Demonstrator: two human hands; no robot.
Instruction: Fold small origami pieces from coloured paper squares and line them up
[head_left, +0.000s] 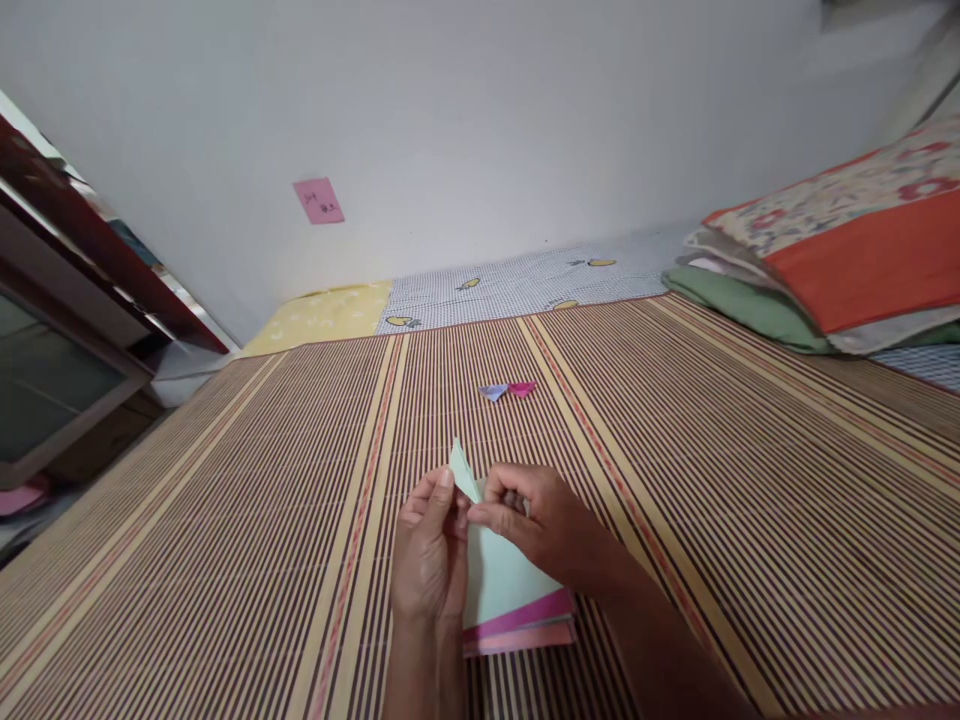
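Note:
A small folded piece of pale green paper [463,472] is held up between both hands. My left hand [429,545] pinches its left side between thumb and fingers. The fingers of my right hand [536,515] are closed at its lower right corner. Beneath the hands lies a stack of square paper sheets [510,585], pale green on top, with magenta and salmon pink edges showing below. Farther forward on the striped mat [465,400], a folded lavender paper [494,392] and a folded magenta paper [521,388] sit side by side.
Folded bedding and a red-and-floral pillow [885,250] are piled at the right. Yellow cloth [322,312] and checked cloth [517,280] run along the wall, which bears a pink note [319,201]. A glass-fronted cabinet [52,370] stands at the left.

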